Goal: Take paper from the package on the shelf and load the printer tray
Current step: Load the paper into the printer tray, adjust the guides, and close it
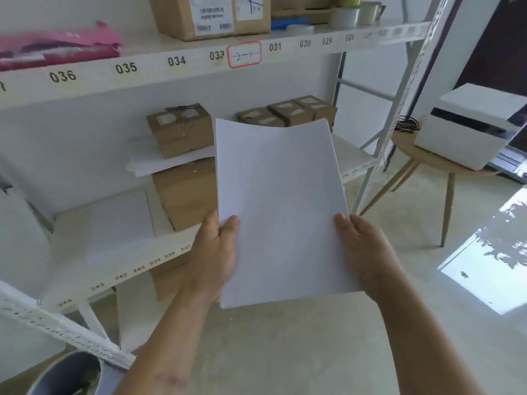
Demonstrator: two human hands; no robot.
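Note:
A thin stack of white paper [281, 206] is held up in front of me, in front of the shelf. My left hand [215, 252] grips its lower left edge, thumb on top. My right hand [363, 250] grips the lower right edge the same way. A white paper package [121, 223] lies flat on the lower shelf [85, 269] to the left. The white printer [467, 125] with a dark band stands on a round wooden side table [427, 159] at the right; its tray is not visible.
Brown cardboard boxes [182, 132] sit on the lower shelf behind the paper, a larger box [211, 15] and a pink bag [57, 49] on the upper one. A slanted white shelf post [399, 109] stands between shelf and printer. Concrete floor [313, 352] lies below.

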